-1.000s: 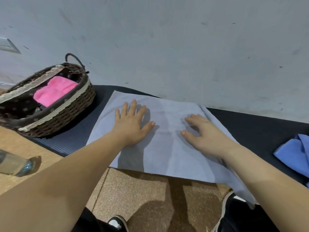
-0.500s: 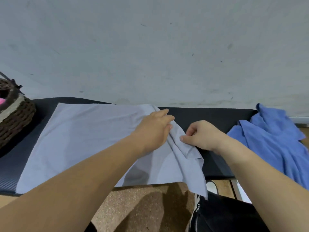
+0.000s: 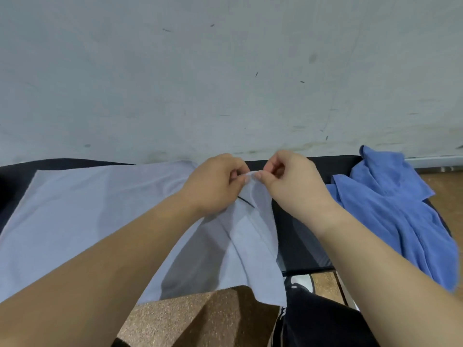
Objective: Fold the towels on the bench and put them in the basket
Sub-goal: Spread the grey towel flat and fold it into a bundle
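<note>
A pale grey-blue towel [image 3: 82, 216] lies spread over the black bench [image 3: 298, 241], its right side bunched and hanging past the front edge. My left hand [image 3: 215, 184] and my right hand [image 3: 288, 181] meet at the towel's far right corner, and both pinch it between thumb and fingertips, lifted slightly off the bench. A darker blue towel [image 3: 398, 209] lies crumpled on the bench to the right, apart from both hands. The basket is out of view.
A grey marked wall [image 3: 225, 78] rises directly behind the bench. Brown speckled floor [image 3: 200, 319] shows below the bench's front edge, with my dark trousers and a shoe at the bottom right.
The view has swung right, taking the basket out of sight. Both hands left the flat towel, moved to its far right corner and now pinch it together.
</note>
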